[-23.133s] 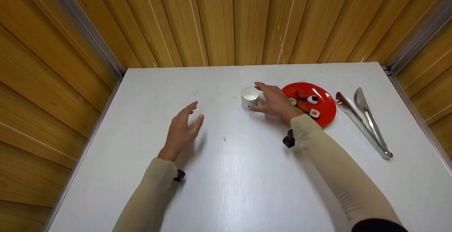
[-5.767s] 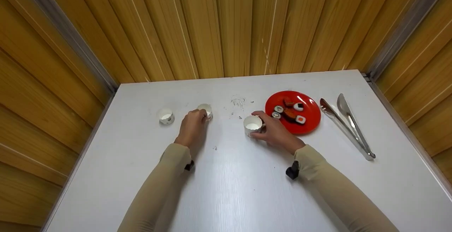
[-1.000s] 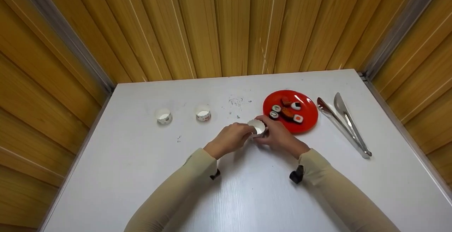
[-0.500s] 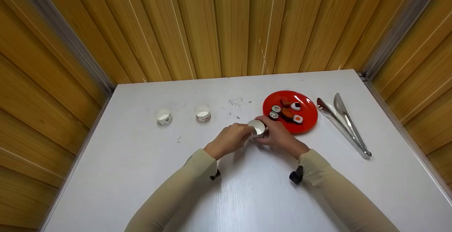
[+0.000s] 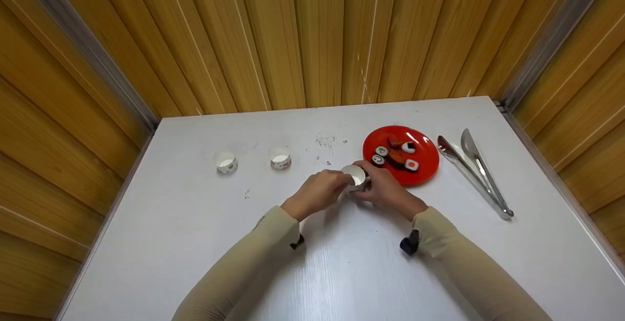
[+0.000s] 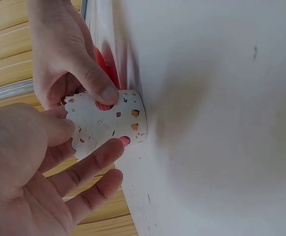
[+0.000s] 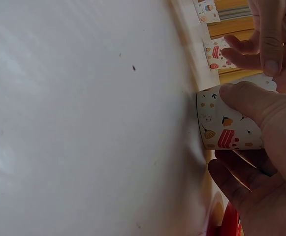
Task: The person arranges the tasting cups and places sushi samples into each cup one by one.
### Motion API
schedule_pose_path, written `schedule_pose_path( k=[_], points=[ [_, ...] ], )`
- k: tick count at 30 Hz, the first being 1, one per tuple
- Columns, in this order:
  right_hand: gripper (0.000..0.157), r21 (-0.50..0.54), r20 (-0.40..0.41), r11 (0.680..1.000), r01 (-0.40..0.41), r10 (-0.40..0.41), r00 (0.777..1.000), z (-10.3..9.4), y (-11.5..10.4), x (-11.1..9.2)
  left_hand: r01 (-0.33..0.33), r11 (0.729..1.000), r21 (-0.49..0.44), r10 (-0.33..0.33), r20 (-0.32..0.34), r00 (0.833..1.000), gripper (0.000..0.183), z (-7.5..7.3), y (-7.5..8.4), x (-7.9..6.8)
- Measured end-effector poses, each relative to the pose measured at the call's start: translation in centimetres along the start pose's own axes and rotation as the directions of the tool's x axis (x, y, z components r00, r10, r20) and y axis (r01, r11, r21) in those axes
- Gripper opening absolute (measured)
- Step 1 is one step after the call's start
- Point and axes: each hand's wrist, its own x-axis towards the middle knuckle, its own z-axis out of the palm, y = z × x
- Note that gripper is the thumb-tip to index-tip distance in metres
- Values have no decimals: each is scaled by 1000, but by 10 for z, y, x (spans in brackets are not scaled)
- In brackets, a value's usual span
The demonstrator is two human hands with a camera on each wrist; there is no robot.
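A white paper baking cup (image 5: 355, 176) printed with small cakes and leaves is between both hands, just in front of the plate. My right hand (image 5: 388, 189) grips its side, thumb on the printed wall in the right wrist view. With thumb and forefinger my left hand (image 5: 320, 191) pinches the scalloped rim; its other fingers stretch along the outside in the left wrist view. Whether several cups are nested there I cannot tell. Two more baking cups stand upright farther left, a far-left cup (image 5: 226, 163) and a nearer cup (image 5: 280, 158).
A red plate (image 5: 425, 169) with several sushi pieces (image 5: 398, 157) lies right behind my right hand. To its right rest metal tongs (image 5: 481, 179). Wood-patterned panels (image 5: 322, 37) border the white table (image 5: 195, 243) at the back and sides.
Earlier one cup or stack stood by my right hand; now two cups stand at left. Since 5.8 s ago my left hand has moved from the second cup to the held one. The last second shows little movement.
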Motion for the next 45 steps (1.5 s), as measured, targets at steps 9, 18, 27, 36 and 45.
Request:
schedule_pose_path(
  k=[9, 18, 27, 36, 45],
  points=[
    [72, 7, 12, 998, -56, 56, 998, -1, -3, -1, -36, 998, -42, 33, -73, 997, 18, -11, 5, 2],
    [74, 26, 30, 997, -79, 78, 997, -1, -2, -2, -56, 998, -22, 50, -220, 974, 14, -20, 7, 1],
    [64, 35, 33, 995, -89, 88, 996, 0, -1, -1, -54, 999, 6, 53, -313, 948, 14, -26, -4, 2],
    [57, 44, 20, 998, -39, 38, 999, 0, 0, -2, -7, 1000, -1, 7, -315, 949, 12, -23, -24, 5],
    [58, 37, 20, 998, -49, 49, 999, 1, -2, -2, 44, 998, -33, -53, -337, 940, 9, -18, -43, 10]
  ],
)
